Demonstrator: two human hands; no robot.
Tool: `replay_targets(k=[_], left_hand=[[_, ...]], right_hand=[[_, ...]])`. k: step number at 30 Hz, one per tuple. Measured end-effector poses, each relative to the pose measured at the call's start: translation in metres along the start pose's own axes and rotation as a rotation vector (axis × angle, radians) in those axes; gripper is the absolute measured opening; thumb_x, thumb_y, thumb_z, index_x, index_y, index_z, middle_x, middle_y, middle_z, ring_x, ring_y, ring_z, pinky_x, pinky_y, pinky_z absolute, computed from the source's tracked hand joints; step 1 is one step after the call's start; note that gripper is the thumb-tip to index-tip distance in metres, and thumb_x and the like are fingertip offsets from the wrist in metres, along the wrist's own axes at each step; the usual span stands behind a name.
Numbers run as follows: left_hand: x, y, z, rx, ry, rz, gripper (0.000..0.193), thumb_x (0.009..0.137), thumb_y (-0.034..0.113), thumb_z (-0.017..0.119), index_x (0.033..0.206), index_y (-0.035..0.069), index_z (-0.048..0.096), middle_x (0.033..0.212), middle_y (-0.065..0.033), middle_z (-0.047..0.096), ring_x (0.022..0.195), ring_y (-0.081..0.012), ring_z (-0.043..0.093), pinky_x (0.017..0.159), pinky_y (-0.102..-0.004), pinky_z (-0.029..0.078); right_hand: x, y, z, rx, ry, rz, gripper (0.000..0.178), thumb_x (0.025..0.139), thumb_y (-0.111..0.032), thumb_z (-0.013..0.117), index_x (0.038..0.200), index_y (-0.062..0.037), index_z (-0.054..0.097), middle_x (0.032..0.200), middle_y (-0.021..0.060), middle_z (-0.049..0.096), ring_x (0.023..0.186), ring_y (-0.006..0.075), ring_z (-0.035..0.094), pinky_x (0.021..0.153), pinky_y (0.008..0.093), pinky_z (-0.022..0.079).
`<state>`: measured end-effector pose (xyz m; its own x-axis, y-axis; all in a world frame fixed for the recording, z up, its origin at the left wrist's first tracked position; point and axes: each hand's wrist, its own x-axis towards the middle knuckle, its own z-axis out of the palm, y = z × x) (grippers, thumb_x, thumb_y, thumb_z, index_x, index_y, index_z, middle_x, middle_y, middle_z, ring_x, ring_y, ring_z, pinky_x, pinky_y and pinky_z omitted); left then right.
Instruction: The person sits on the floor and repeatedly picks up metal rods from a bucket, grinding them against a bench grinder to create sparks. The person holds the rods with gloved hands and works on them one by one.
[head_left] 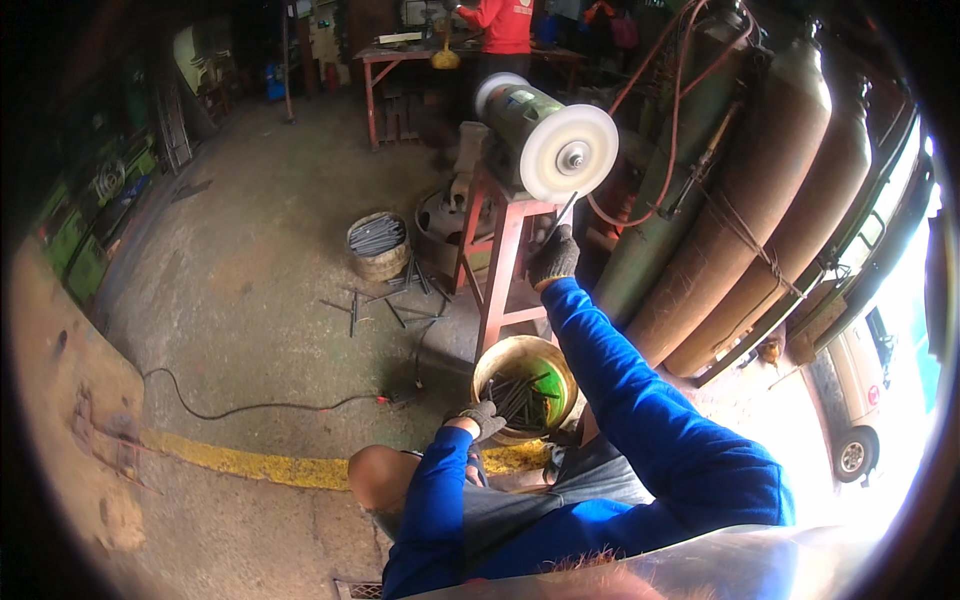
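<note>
In a dark knit glove, my right hand (553, 256) is closed around a short metal rod (568, 208). The rod points up at the lower edge of the pale round wheel (569, 154) on a green bench grinder (522, 112); whether they touch is hard to tell. A red metal stand (503, 262) carries the grinder. My gloved left hand (485, 420) lies at the near left rim of a bucket (484, 372), fingers loosely extended, nothing visible in them. Several dark metal rods (515, 400) lie inside that bucket.
A second bucket (381, 264) full of rods stands left of the stand, with loose rods (405, 307) on the floor. Tall gas cylinders (752, 190) and a red hose (676, 150) are at right. A cable (250, 411) crosses the floor. A person in red (507, 28) stands at a far table (420, 50).
</note>
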<state>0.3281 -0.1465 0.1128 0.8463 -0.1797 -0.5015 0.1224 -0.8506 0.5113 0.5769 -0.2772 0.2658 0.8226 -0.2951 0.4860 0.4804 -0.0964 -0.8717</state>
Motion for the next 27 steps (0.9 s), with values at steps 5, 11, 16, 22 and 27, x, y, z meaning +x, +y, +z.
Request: replay_targets(k=[5,11,16,22,27], left_hand=[[0.001,-0.001,-0.001,0.029,0.000,-0.007,0.053,0.088,0.050,0.058,0.123,0.011,0.062,0.127,-0.0195,0.061,0.120,-0.0370,0.057,0.100,-0.0448,0.045],[0.006,0.005,-0.004,0.050,-0.004,0.013,0.053,0.088,0.050,0.058,0.122,0.010,0.062,0.127,-0.0198,0.061,0.120,-0.0366,0.057,0.100,-0.0449,0.045],[0.010,-0.001,0.000,0.025,-0.013,0.014,0.052,0.089,0.049,0.057,0.123,0.010,0.062,0.128,-0.0195,0.060,0.121,-0.0366,0.056,0.100,-0.0453,0.045],[0.011,-0.005,0.002,0.029,-0.024,-0.007,0.052,0.088,0.048,0.058,0.124,0.011,0.062,0.129,-0.0182,0.060,0.120,-0.0360,0.057,0.099,-0.0450,0.046],[0.011,0.002,-0.001,0.054,-0.012,0.029,0.051,0.088,0.048,0.058,0.122,0.011,0.063,0.127,-0.0186,0.061,0.120,-0.0356,0.057,0.099,-0.0448,0.046]], right_hand=[[0.002,-0.002,-0.007,-0.533,-0.064,-0.409,0.020,0.087,-0.019,0.060,0.100,-0.0040,0.059,0.087,0.0157,0.068,0.083,0.0324,0.067,0.071,0.0384,0.053],[0.028,0.009,-0.007,-0.111,-0.198,-0.043,0.023,0.090,-0.029,0.061,0.107,-0.0146,0.057,0.075,0.0037,0.057,0.061,0.0196,0.055,0.057,0.0325,0.046],[0.021,-0.010,0.011,1.081,-0.271,0.630,0.018,0.092,-0.031,0.060,0.102,-0.0174,0.054,0.068,-0.0034,0.047,0.055,0.0136,0.046,0.049,0.0287,0.040],[0.018,0.001,0.018,1.122,-0.317,0.723,0.013,0.089,-0.024,0.060,0.097,-0.0166,0.054,0.068,-0.0023,0.046,0.052,0.0148,0.044,0.048,0.0287,0.041],[0.033,0.025,0.014,0.083,-0.185,-0.188,0.019,0.091,-0.020,0.057,0.107,-0.0097,0.057,0.073,0.0022,0.055,0.058,0.0174,0.053,0.052,0.0307,0.046]])
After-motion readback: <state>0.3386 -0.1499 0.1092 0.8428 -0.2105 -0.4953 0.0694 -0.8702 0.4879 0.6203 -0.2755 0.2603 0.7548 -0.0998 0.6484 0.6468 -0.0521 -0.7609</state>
